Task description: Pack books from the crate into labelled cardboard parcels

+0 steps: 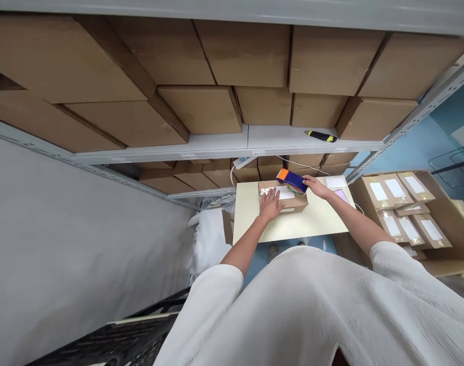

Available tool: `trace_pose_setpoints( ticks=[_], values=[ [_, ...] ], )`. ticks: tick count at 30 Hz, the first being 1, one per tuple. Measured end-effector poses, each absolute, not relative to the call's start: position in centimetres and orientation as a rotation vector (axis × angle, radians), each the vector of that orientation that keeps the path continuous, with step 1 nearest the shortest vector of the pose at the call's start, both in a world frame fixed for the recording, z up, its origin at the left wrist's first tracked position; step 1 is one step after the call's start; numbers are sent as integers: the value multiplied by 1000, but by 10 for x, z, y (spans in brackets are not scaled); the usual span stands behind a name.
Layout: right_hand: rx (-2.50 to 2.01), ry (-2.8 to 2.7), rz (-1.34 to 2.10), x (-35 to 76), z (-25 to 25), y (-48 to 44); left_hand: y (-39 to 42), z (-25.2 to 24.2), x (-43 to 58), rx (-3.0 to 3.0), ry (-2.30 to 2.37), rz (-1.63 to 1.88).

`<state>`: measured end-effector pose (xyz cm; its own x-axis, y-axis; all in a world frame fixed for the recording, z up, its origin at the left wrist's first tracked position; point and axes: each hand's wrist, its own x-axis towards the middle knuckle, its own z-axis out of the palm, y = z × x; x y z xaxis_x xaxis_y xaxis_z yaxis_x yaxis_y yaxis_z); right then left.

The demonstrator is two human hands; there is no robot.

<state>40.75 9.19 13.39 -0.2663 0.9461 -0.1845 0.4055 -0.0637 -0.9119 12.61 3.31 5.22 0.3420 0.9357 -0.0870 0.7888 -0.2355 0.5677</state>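
Observation:
A small cardboard box (293, 205) with a white label on top lies on the pale yellow table (319, 223). My left hand (270, 204) rests on the box's top at its left side, fingers spread over the label's edge. In my right hand (315, 186) is a blue and orange tape dispenser (292, 180), gripped at its right end and held over the box's far right part. A tape roll shows at its underside. Whether the tape touches the box I cannot tell.
Metal shelves (220, 142) packed with cardboard boxes rise just behind the table. A yellow-black utility knife (321, 135) lies on one shelf. At right, a large carton (457, 267) holds several labelled boxes. A phone (342, 196) lies at the table's right; white packing material (211, 234) is at left.

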Motion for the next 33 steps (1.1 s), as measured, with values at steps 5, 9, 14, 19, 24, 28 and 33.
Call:
trace_pose_setpoints(
  ticks=[5, 9, 14, 19, 24, 28, 33],
  values=[
    [-1607, -1700, 1255, 378, 119, 103, 34, 49, 115, 2086, 1469, 480],
    [-1654, -1744, 1241, 379, 119, 100, 35, 41, 111, 2116, 1471, 523],
    [-1588, -1898, 1248, 389, 131, 96, 39, 34, 110, 2171, 1483, 522],
    [-1555, -1985, 1236, 394, 137, 101, 42, 31, 108, 2162, 1477, 531],
    [-1474, -1961, 1279, 398, 128, 103, 41, 32, 109, 2105, 1485, 571],
    [-1492, -2009, 1198, 412, 121, 104, 44, 39, 112, 2010, 1492, 647],
    [-1529, -2034, 1161, 427, 116, 103, 56, 69, 126, 1684, 1507, 896]
  ],
)
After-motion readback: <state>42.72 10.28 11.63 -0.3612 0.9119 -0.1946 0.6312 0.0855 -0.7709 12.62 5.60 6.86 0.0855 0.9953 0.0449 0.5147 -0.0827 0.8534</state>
